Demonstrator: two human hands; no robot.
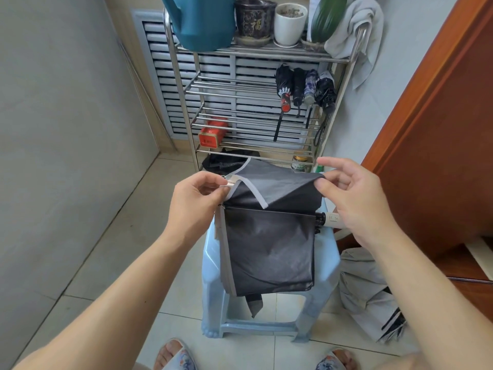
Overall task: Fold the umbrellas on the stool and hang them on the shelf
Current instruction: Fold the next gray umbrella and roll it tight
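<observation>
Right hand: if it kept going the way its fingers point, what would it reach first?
Probably the left hand: the right hand points leftward along the umbrella fold both pinch. Depth is unclear.

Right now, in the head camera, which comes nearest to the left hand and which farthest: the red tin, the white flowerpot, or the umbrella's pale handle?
From the left hand:
1. Red tin, on a lower shelf rail just above the hand, slightly right.
2. Umbrella's pale handle, across the stool to the right, by the right hand.
3. White flowerpot, on the top shelf, far up and back.
</observation>
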